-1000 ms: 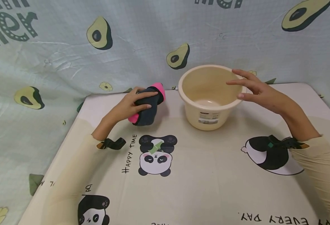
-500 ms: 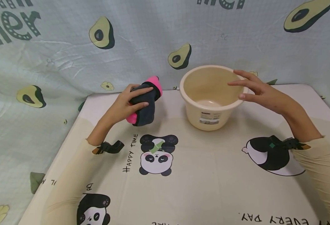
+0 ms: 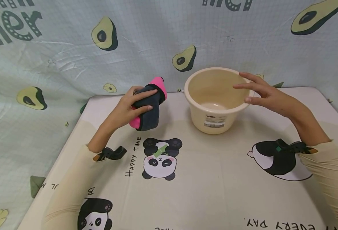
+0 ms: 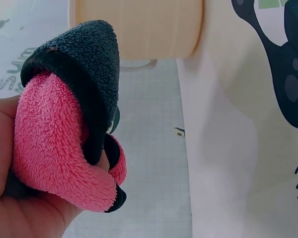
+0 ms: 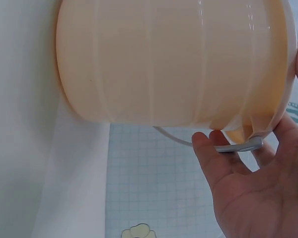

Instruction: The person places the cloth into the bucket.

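My left hand (image 3: 126,108) grips a folded, plush cleaning cloth (image 3: 151,111), dark blue on one side and pink on the other. It is held left of the bucket. Thumb and fingers wrap round it; in the left wrist view, pink pile (image 4: 49,134) bulges out under a dark-blue fold. A cream plastic bucket (image 3: 196,116) stands upright at the back of the table. On its right side, my right hand (image 3: 268,94) holds the rim with spread fingers. The right wrist view has some fingers outside the wall, by the grey handle (image 5: 246,145).
The table (image 3: 197,188) has a cream cover printed with pandas and lettering. Behind it hangs a pale curtain (image 3: 145,38) with avocado prints, close to the bucket. A paper label (image 3: 215,121) is on the bucket's front.
My left hand has raised the cloth slightly and shifted it a little to the left, with its pink end tipping up. The right hand and the bucket have stayed in place.
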### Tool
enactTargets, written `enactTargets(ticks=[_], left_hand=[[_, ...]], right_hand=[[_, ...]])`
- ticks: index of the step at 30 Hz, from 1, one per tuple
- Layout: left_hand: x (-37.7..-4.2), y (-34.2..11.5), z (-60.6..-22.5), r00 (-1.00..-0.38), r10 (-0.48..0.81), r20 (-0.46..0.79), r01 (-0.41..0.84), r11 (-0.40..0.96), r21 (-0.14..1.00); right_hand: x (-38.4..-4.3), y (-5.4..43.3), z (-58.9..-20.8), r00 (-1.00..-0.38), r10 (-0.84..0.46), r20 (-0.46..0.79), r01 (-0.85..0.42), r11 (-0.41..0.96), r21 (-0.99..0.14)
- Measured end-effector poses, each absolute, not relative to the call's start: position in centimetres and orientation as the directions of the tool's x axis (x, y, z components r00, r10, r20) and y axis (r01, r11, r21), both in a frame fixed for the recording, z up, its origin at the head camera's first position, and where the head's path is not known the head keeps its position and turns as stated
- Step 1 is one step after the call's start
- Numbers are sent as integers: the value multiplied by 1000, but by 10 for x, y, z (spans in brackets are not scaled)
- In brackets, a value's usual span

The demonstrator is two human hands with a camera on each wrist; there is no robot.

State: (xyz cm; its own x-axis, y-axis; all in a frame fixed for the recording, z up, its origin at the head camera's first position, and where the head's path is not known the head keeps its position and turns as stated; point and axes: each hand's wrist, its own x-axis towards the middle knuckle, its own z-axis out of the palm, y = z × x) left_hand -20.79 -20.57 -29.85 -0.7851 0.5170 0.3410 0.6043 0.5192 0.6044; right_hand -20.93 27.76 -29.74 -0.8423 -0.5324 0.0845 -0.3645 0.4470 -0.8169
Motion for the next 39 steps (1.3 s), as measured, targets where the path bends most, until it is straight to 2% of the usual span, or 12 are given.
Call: enactTargets(ticks=[15, 26, 39], left_hand=[[-204, -196, -289, -760, 507, 407, 642, 484, 595], [-206, -177, -278, -723, 455, 519, 686, 391, 613], [-203, -158, -264, -737, 389, 552, 671, 321, 669]], right_hand=[[-209, 278, -298, -839, -538, 84, -365, 442, -819], [-210, 278, -297, -845, -530, 75, -356, 451, -819], [-210, 278, -298, -845, -529, 80, -361, 453, -815]])
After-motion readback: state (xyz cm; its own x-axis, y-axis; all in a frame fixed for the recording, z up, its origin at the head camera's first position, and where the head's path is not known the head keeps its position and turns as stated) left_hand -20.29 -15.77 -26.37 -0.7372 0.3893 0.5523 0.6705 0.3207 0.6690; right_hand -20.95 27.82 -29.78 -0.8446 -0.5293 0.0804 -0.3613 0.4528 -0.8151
